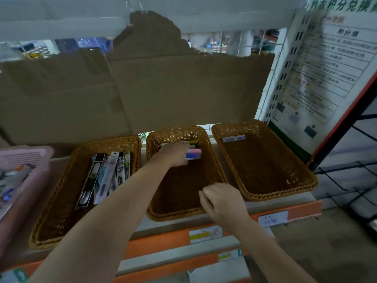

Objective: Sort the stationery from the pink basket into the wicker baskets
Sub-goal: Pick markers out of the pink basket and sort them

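Orange-edged shop shelf (289, 213), brown cardboard backing (163, 88), printed notice board (318, 82) at right, dim light.

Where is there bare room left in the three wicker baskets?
Right basket: bare below the erasers at its far wall. Middle basket: near half bare, far end crowded by the left hand and packs. Left basket: only its near-left floor, beside the pen packs.
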Demonstrator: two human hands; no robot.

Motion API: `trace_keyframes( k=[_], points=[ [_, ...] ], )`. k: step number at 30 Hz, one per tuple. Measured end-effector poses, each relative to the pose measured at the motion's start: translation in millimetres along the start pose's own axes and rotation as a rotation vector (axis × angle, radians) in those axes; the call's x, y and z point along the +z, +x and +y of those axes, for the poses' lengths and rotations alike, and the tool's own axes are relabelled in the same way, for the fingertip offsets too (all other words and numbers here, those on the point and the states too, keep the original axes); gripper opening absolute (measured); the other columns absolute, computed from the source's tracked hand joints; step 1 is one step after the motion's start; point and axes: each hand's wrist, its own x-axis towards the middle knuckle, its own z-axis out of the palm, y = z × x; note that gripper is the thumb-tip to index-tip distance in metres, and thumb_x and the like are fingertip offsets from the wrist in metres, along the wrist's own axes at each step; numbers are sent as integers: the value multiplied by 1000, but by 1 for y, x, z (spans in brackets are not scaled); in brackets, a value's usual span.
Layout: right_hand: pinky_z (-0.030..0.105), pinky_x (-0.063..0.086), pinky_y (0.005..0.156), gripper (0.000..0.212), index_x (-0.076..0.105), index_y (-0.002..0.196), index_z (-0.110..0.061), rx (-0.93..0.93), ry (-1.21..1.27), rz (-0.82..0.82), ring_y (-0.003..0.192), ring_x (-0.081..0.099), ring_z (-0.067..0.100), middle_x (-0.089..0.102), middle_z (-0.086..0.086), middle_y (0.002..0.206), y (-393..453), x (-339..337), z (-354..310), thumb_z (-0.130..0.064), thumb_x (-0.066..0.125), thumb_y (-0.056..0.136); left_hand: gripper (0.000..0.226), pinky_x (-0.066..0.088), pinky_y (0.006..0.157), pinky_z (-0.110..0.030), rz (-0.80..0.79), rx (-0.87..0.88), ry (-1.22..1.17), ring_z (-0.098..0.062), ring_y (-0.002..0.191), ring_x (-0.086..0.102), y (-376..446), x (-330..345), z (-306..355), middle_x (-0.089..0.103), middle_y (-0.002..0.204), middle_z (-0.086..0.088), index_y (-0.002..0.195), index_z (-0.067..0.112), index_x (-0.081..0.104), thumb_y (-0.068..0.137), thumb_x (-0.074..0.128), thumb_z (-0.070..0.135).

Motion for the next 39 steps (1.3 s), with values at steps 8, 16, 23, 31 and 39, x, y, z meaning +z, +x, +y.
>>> trace_keyframes(
  k=[8,16,23,31,39],
  points=[
    [22,30,45,39,48,53,-15,4,12,17,44,40,10,43,-4,48,-1,3,1,-22,44,92,77,39,86,-32,-26,49,-67,-25,120,44,-6,-3,-8,41,138,-10,143,15,32,81,70,39],
    [21,30,44,38,49,54,-15,-3,-1,31,44,40,9,44,-4,48,-1,1,-1,-22,44,91,75,38,74,-27,0,42,-72,-24,108,52,-23,-6,-12,52,128,-11,143,14,30,83,71,30],
    [21,32,45,38,50,54,-15,1,21,28,45,40,9,45,-4,48,-2,2,-1,-21,44,91,59,32,52,-27,64,-8,-119,-17,73,47,-33,-1,-2,55,98,-8,130,13,32,84,68,21],
    [21,31,44,37,49,54,-15,1,22,29,44,40,9,45,-4,48,-1,0,-2,-21,44,91,32,44,83,-32,56,19,35,-23,107,49,-36,0,3,50,118,-8,116,14,51,89,60,24],
    [22,31,44,38,48,53,-15,4,16,43,44,41,10,44,-4,48,-1,1,-2,-21,44,91,27,37,69,-28,163,66,145,-22,107,50,-46,11,4,54,117,-3,116,19,52,89,57,18]
  ],
)
